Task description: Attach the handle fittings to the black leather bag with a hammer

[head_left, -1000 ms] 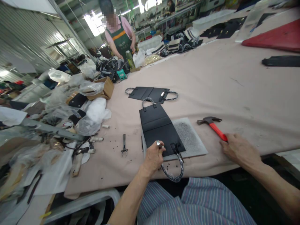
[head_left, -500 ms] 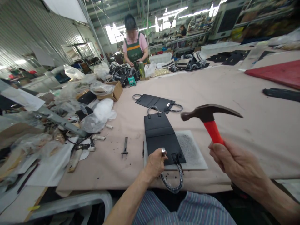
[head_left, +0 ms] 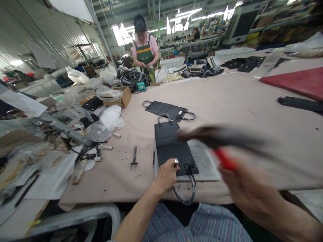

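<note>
One blurred hammer (head_left: 213, 137) is sitting in the right hand (head_left: 249, 191), fingers closed round it — the left hand (head_left: 165, 174) is pinching a small metal piece (head_left: 176, 162) over the black panel (head_left: 168, 149) lying on a pale board (head_left: 207, 163).

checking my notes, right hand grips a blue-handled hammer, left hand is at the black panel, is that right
Not quite: the head view shows the handle is red. The right hand grips the hammer and the left hand is at the black panel.
</note>
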Demonstrator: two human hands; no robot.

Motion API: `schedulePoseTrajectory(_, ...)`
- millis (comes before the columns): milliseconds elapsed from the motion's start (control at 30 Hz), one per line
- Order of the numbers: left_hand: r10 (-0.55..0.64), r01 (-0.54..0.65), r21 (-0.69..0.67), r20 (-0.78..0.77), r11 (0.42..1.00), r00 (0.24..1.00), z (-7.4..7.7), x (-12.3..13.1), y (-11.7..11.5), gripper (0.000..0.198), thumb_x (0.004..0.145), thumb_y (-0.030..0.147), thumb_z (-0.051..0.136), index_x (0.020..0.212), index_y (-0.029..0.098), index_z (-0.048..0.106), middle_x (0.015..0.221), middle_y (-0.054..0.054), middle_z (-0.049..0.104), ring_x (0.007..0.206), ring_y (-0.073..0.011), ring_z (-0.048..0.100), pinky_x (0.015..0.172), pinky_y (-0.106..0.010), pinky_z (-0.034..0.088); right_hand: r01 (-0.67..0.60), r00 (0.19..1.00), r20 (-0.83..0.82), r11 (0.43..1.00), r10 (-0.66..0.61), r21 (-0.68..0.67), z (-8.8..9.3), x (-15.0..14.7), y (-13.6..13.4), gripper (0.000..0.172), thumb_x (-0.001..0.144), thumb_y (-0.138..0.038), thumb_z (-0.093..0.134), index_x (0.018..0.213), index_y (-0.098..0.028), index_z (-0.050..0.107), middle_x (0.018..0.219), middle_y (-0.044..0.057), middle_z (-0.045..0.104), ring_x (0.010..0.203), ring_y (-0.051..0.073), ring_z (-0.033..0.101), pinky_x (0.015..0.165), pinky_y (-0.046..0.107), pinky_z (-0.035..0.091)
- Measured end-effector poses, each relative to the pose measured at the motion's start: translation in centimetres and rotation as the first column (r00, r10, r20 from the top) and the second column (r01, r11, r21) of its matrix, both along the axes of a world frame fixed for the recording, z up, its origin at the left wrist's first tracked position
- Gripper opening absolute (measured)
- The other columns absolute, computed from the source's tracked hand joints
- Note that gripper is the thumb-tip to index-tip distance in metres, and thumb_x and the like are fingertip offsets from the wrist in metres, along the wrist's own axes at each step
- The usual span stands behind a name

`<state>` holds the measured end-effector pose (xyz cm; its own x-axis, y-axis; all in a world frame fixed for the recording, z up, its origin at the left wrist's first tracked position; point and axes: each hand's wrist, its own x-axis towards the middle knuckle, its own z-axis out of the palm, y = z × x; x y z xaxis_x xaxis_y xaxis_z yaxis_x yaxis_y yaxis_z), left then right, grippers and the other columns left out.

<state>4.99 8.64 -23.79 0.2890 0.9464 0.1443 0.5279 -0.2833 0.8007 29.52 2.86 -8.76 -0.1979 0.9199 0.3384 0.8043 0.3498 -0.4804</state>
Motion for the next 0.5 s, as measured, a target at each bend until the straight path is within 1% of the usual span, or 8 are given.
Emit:
schedulePoseTrajectory(67,-0.006,0.006,0.001,-0.008,1.000,1.000,-0.1,0.0,0.0,0.022,0.088,0.005,0.057,0.102,0.022,0.062,0.093,-0.001,0.068,0.085,-0.0178,0.065,0.080,-0.029,0.051,-0.097,0.991,0.088,0.992,0.105,-0.086,-2.0,-0.1,-0.5,0.038,0.101,-0.052,0.042,0.075,-0.027,0.052,0.050,0.000,0.051,0.038,0.016,0.041,0.042,0.033,0.020)
schedulePoseTrajectory(100,-0.009,0.009,0.004,-0.008,1.000,1.000,-0.2,-0.1,0.1,0.023,0.088,0.005,0.057,0.103,0.022,0.062,0.094,-0.002,0.069,0.087,-0.0182,0.065,0.081,-0.030,0.051,-0.107,0.984,0.123,0.984,0.125,-0.139,-2.7,0.2,-0.5,0.038,0.101,-0.053,0.042,0.075,-0.026,0.051,0.049,-0.001,0.051,0.036,0.015,0.039,0.043,0.033,0.017)
schedulePoseTrajectory(167,-0.010,0.010,0.006,-0.005,1.000,1.000,-0.2,0.0,0.1,0.023,0.088,0.005,0.056,0.104,0.021,0.062,0.096,-0.002,0.068,0.088,-0.0184,0.065,0.082,-0.030,0.051,-0.072,0.981,0.164,0.974,0.108,-0.216,-3.9,1.2,-0.3,0.040,0.101,-0.056,0.040,0.078,-0.026,0.051,0.051,-0.001,0.053,0.037,0.016,0.041,0.045,0.033,0.017)
schedulePoseTrajectory(267,0.019,-0.019,-0.007,-0.012,1.000,1.000,-0.1,0.0,0.0,0.019,0.090,0.007,0.055,0.101,0.021,0.060,0.091,-0.001,0.066,0.083,-0.0173,0.064,0.080,-0.029,0.051,0.029,0.995,0.097,0.947,0.002,-0.320,-6.1,4.1,1.1,0.044,0.099,-0.060,0.038,0.077,-0.024,0.051,0.056,0.001,0.056,0.046,0.017,0.049,0.049,0.031,0.026)
schedulePoseTrajectory(367,0.030,-0.030,0.007,0.012,1.000,0.999,-0.2,0.1,-0.1,0.018,0.090,0.007,0.054,0.100,0.021,0.059,0.089,-0.001,0.065,0.081,-0.0165,0.063,0.080,-0.028,0.051,0.099,0.995,0.024,0.855,-0.100,-0.509,-9.7,7.5,2.9,0.046,0.099,-0.055,0.032,0.070,-0.023,0.049,0.057,0.003,0.055,0.050,0.018,0.052,0.050,0.030,0.035)
schedulePoseTrajectory(433,0.042,-0.044,0.028,0.048,0.999,0.998,-0.4,0.1,-0.2,0.018,0.090,0.007,0.054,0.100,0.021,0.060,0.088,-0.001,0.065,0.080,-0.0162,0.063,0.079,-0.028,0.051,0.227,0.974,0.109,0.825,-0.200,-0.517,-12.1,9.4,3.6,0.044,0.099,-0.050,0.031,0.069,-0.023,0.049,0.055,0.004,0.054,0.049,0.020,0.053,0.050,0.031,0.038)
schedulePoseTrajectory(467,0.050,-0.053,0.036,0.066,0.998,0.997,-0.5,0.1,-0.3,0.018,0.090,0.008,0.055,0.100,0.021,0.061,0.088,-0.001,0.066,0.080,-0.0162,0.064,0.079,-0.028,0.052,0.291,0.957,0.159,0.822,-0.244,-0.490,-13.1,10.0,3.8,0.042,0.098,-0.049,0.032,0.071,-0.023,0.052,0.058,0.005,0.056,0.051,0.022,0.055,0.051,0.033,0.040)
schedulePoseTrajectory(500,0.058,-0.061,0.040,0.085,0.997,0.995,-0.5,0.1,-0.3,0.018,0.090,0.008,0.055,0.101,0.020,0.062,0.089,-0.001,0.067,0.081,-0.0163,0.064,0.080,-0.028,0.052,0.339,0.940,0.200,0.834,-0.278,-0.435,-13.8,10.3,3.9,0.039,0.098,-0.047,0.035,0.076,-0.022,0.055,0.064,0.008,0.060,0.057,0.025,0.059,0.054,0.036,0.043)
